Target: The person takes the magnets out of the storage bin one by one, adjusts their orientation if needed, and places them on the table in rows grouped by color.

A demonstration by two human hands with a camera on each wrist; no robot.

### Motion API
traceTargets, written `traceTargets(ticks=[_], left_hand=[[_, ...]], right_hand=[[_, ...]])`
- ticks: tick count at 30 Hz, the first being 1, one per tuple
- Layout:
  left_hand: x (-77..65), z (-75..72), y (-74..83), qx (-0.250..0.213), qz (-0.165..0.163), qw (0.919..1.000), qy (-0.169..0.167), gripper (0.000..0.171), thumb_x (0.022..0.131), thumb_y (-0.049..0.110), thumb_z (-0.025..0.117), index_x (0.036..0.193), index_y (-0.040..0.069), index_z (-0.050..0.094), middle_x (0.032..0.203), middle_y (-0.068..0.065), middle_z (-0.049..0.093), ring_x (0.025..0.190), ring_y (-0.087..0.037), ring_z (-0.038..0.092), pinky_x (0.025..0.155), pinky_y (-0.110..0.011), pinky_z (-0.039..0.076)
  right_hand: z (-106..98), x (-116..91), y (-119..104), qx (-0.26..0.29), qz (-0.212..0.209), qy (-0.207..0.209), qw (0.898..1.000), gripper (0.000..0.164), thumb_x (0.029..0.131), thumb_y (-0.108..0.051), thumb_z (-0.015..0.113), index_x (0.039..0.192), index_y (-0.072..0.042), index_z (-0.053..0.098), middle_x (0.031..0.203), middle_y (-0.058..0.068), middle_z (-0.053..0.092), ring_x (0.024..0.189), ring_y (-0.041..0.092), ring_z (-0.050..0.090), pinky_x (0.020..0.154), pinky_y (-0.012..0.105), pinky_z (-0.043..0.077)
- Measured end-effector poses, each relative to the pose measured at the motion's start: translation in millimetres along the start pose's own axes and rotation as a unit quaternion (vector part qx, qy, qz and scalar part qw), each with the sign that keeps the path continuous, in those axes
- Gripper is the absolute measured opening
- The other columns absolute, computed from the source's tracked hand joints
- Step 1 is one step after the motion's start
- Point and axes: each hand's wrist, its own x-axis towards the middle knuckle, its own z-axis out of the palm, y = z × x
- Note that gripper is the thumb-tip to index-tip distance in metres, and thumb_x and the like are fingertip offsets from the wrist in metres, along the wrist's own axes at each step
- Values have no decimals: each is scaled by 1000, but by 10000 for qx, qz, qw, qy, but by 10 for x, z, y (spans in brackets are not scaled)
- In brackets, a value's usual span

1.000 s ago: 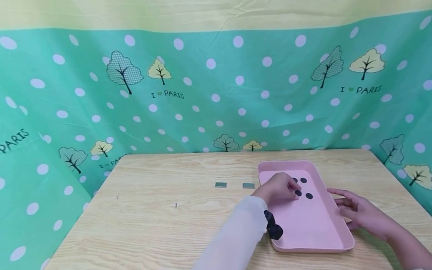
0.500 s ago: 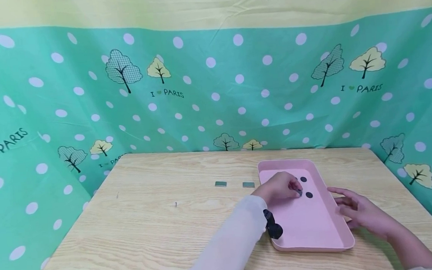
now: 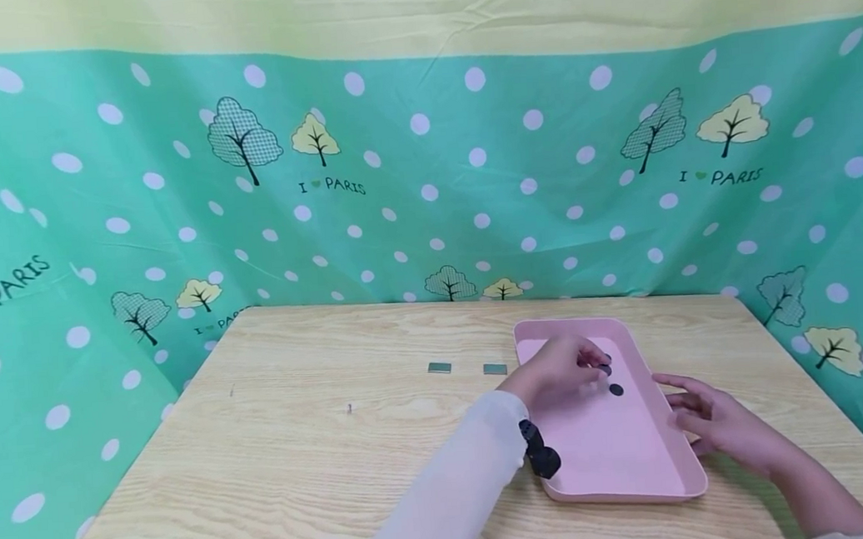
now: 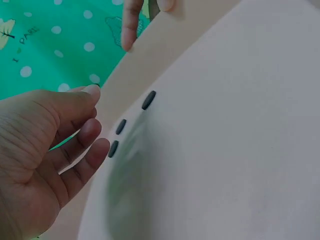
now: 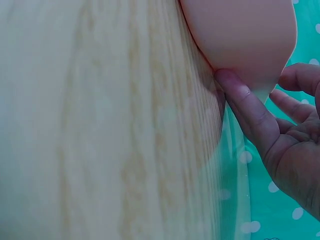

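Note:
A shallow pink tray (image 3: 598, 458) stands on the table's right side. My left hand (image 3: 555, 369) is over it, thumb and index fingertip pinching a small black disc (image 3: 605, 370); in the left wrist view the closed fingertips hide that disc. Three more black discs lie on the tray floor in that view, a nearer disc (image 4: 148, 100) apart from a pair, of which one disc (image 4: 121, 126) is by the little fingers. My right hand (image 3: 728, 428) rests against the tray's outer right wall, fingers spread; the right wrist view shows its thumb (image 5: 245, 100) touching the wall's lower edge.
Two small grey-green rectangular pieces, a left piece (image 3: 439, 367) and a right piece (image 3: 494, 369), lie left of the tray. A tiny object (image 3: 349, 409) sits farther left on the wooden table (image 3: 266, 481). A green dotted curtain (image 3: 394, 163) hangs behind and beside.
My left hand has taken hold of a black disc from the tray floor and moved it slightly up and away from me. My right hand has stayed at the tray wall.

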Motion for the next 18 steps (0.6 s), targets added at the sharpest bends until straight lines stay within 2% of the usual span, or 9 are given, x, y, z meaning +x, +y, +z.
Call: traceTargets(ticks=[5, 12, 18], left_hand=[[-33, -89, 82, 17, 188, 9998, -52, 16, 87, 9, 74, 103, 8, 75, 88, 6, 69, 77, 0, 58, 71, -11, 47], [-80, -173, 132, 209, 411, 9989, 15, 16, 87, 12, 75, 103, 11, 75, 83, 13, 64, 77, 0, 57, 71, -10, 47], [-139, -229, 124, 378, 521, 9979, 107, 16, 87, 17, 75, 102, 12, 75, 84, 14, 63, 79, 0, 57, 71, -11, 47]], right_hand=[[-8, 5, 8, -65, -20, -19, 10000, 67, 101, -17, 53, 153, 1, 15, 137, 40, 37, 111, 34, 58, 73, 47, 57], [0, -4, -12, -168, 103, 59, 9998, 67, 101, -18, 55, 153, 0, 17, 137, 38, 40, 109, 31, 60, 74, 47, 58], [14, -9, -34, -189, 147, 108, 9997, 68, 100, -19, 56, 153, -1, 18, 137, 38, 40, 111, 33, 59, 75, 46, 58]])
